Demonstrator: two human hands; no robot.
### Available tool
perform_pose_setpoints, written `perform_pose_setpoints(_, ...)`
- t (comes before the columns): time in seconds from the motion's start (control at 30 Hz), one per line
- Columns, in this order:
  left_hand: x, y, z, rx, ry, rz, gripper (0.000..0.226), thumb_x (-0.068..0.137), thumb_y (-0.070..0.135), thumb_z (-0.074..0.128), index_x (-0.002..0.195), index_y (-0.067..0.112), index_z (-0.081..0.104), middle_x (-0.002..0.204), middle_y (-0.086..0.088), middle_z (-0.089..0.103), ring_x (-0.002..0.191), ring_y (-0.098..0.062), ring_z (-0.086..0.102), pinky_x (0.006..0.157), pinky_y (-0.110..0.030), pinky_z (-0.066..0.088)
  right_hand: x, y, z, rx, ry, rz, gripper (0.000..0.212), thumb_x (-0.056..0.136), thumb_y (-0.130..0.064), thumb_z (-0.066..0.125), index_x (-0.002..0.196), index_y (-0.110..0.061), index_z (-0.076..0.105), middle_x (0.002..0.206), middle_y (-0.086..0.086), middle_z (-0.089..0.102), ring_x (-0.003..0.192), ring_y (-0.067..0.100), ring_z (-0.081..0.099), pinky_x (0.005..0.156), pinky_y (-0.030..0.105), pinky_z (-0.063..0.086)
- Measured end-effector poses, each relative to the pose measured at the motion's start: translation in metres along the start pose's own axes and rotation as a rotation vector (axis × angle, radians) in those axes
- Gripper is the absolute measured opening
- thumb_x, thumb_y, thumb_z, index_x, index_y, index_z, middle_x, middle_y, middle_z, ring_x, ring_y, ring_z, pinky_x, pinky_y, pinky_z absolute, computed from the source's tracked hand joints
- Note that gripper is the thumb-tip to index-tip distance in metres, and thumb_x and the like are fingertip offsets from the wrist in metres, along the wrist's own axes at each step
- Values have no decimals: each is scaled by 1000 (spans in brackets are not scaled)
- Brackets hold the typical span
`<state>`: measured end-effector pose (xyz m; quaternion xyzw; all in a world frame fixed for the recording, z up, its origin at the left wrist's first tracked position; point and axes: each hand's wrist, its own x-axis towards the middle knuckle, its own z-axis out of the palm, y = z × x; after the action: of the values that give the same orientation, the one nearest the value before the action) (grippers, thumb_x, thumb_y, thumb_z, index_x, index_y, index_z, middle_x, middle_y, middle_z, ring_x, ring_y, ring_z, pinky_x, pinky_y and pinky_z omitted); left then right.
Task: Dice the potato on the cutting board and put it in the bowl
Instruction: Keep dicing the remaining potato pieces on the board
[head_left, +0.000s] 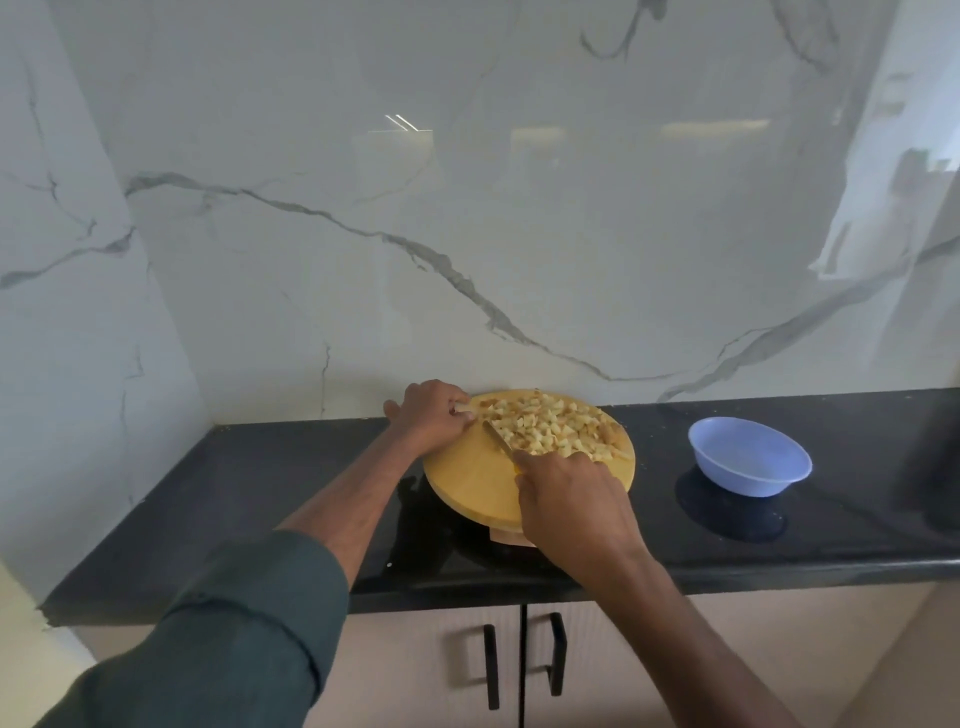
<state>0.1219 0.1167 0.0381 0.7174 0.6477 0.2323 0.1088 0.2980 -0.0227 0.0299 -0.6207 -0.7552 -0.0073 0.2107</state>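
Right hand (566, 493) holds knife (497, 441) at cutting board (467, 483) middle.

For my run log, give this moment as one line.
left hand: holds potato piece | right hand: grips knife | bowl: empty

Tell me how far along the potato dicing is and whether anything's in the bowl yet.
Mostly diced: a pile of potato cubes covers the far half of the cutting board. In hand: the right hand holds the knife while the left hand grips a last piece at the board's edge. Left: the blue bowl looks empty, so nothing has been transferred.
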Motion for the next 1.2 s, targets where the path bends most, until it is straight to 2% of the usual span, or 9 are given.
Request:
perform_pose_setpoints(0.23,-3,2,0,-168,77,6,20,82,13,77,91,25,64,97,8,64,98,-15,59,98,-44,33,1,2,-5,17,29,11,34,106,-29,41,134,-25,58,91,1,68,79,22,63,71,38,57)
perform_pose_setpoints(0.37,-10,-5,-3,-256,77,121,25,74,9,83,77,26,66,85,11,68,83,-10,63,85,-40,51,-1,-2,-5,55,24,8,35,106,-31,40,135,-26,58,94,0,70,81,20,64,76,39,58)
perform_pose_setpoints(0.47,-20,-10,-6,-303,77,219,24,76,4,82,77,23,67,82,8,69,77,-2,61,70,-16,47,-2,-4,-4,95,55,-12,38,106,-31,40,141,-28,55,88,-2,69,75,19,63,73,39,58)
perform_pose_setpoints(0.53,-28,-12,-9,-316,69,263,22,78,4,81,78,22,69,82,9,69,77,0,61,67,-9,44,-2,-5,-4,116,57,-24,41,106,-31,41,145,-29,51,85,-2,69,73,19,62,73,40,58)
perform_pose_setpoints(0.8,-56,-32,-4,-365,29,340,24,84,4,75,94,25,76,95,16,73,94,-1,66,80,-25,51,-7,-5,-2,162,70,-31,41,105,-32,43,145,-29,53,85,-3,69,74,18,61,75,39,57)
perform_pose_setpoints(0.9,-62,-34,2,-444,105,290,29,79,39,84,104,27,76,98,15,72,97,-3,65,85,-27,50,-8,-6,-1,170,73,-35,41,105,-33,43,145,-30,53,87,-3,69,75,18,62,76,38,56)
perform_pose_setpoints(1.03,-62,-34,13,-302,160,218,35,74,65,71,98,40,76,92,20,66,91,-2,54,91,-49,46,-12,-9,0,128,45,-62,41,106,-35,40,146,-34,49,95,-4,70,83,18,62,78,37,54)
perform_pose_setpoints(1.13,-63,-30,17,-362,184,187,10,81,44,79,89,39,76,89,16,61,85,-4,50,83,-41,45,-12,-9,1,103,36,-68,42,106,-37,39,148,-35,47,98,-3,70,86,19,62,80,37,53)
perform_pose_setpoints(1.2,-65,-28,18,-429,195,179,10,81,34,82,86,38,75,90,13,62,86,-6,51,76,-33,40,-12,-8,1,93,30,-68,42,106,-37,39,147,-35,48,98,-3,70,86,19,62,80,37,53)
